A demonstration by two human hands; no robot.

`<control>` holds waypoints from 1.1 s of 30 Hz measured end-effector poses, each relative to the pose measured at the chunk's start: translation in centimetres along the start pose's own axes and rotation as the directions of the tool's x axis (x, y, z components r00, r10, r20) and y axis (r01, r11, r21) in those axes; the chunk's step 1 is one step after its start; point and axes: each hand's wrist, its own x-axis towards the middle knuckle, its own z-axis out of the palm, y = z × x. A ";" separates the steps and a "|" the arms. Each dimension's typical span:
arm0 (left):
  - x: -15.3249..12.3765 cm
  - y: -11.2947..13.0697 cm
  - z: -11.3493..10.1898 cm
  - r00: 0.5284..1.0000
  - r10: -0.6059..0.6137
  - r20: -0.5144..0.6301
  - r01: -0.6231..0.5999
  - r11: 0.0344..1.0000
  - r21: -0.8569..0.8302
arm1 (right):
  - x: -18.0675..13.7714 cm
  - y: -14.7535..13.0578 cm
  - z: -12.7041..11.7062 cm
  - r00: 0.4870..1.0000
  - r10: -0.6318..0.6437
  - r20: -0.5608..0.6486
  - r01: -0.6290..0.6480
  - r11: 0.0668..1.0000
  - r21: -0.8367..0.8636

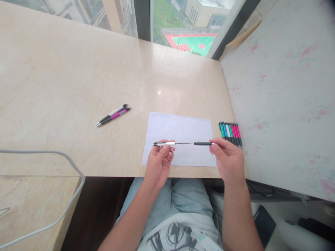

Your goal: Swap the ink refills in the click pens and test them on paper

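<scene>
Above a sheet of white paper (180, 130), a ballpoint pen is held in two separated parts. My left hand (161, 158) pinches the white upper barrel (169, 143), whose black clip end points left. My right hand (229, 158) pinches the dark front grip (202, 143) near its tip. Between the two parts shows a thin ink refill (184, 143), lined up with both; its left end runs into the white barrel and its right end meets the dark grip. Faint lines of writing run along the paper's top edge.
A white pen (115, 111) and a purple pen (119, 113) lie side by side at left. Several colored pens (230, 132) stand in a row by the floral wall (282, 104). A grey cable (70, 162) loops over the left corner. Windows border the far edge.
</scene>
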 end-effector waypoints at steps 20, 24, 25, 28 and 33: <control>-0.1 -0.5 0.1 0.999 -0.033 0.029 0.032 0.999 0.038 | -0.7 -0.9 2.6 0.987 0.020 0.161 0.005 0.987 -0.159; -0.1 -0.6 0.1 0.999 -0.018 0.040 0.016 0.999 0.052 | -0.9 -1.2 3.2 0.982 0.012 0.186 0.022 0.984 -0.175; -0.1 -0.6 0.1 0.999 -0.012 0.041 0.010 0.998 0.058 | -1.0 -1.2 3.3 0.982 0.010 0.186 0.023 0.985 -0.172; -0.1 -0.6 0.1 0.999 -0.005 0.046 0.001 0.997 0.073 | -1.1 -1.0 3.4 0.986 0.009 0.168 0.019 0.986 -0.167; -0.2 -0.6 0.1 0.999 -0.015 0.046 0.011 0.997 0.082 | -1.2 -0.7 3.5 0.991 0.008 0.136 0.021 0.976 -0.215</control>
